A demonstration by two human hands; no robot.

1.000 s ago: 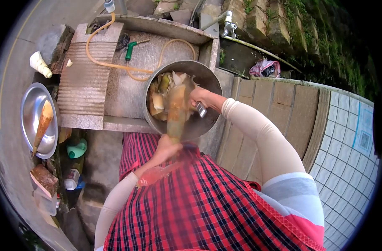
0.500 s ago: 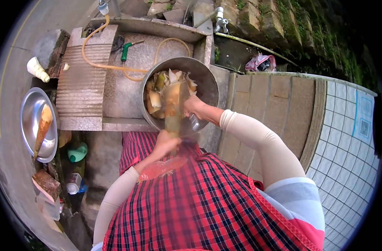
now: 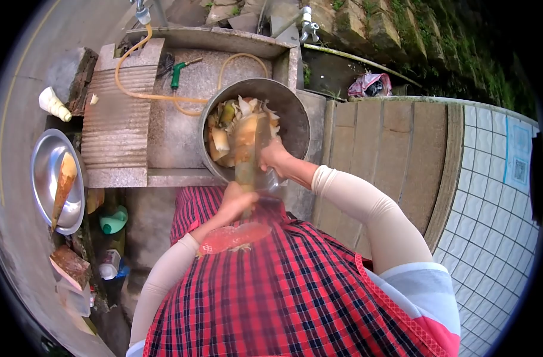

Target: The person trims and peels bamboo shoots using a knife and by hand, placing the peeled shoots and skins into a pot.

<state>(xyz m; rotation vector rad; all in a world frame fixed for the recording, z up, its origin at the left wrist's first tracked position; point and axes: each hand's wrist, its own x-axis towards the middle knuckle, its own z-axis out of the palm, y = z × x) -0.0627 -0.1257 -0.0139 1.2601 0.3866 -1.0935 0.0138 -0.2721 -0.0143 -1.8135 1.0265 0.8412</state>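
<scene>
Closed round the lower end of a bamboo shoot (image 3: 245,169), my left hand (image 3: 238,199) is in front of my apron at the pot's near rim. The shoot points away from me, its pale upper part over the big metal pot (image 3: 295,122). My right hand (image 3: 274,156) grips a knife (image 3: 263,134), whose blurred blade lies along the right side of the shoot. Part of the knife is hidden by my fingers. Inside the pot are pale peeled husks and cut pieces of shoot (image 3: 221,140).
The pot stands at a stone sink (image 3: 185,177) with a ridged washboard slab (image 3: 113,131), an orange hose (image 3: 146,93) and a green spray nozzle (image 3: 176,74). At left, a metal basin (image 3: 39,178) holds another shoot (image 3: 65,178). A peeled shoot (image 3: 54,104) lies beyond it. A tiled ledge (image 3: 485,178) is at right.
Both hands keep nearly the same places on the shoot and knife. The view has shifted slightly; the knife's lower metal part by my right hand shows a little less clearly.
</scene>
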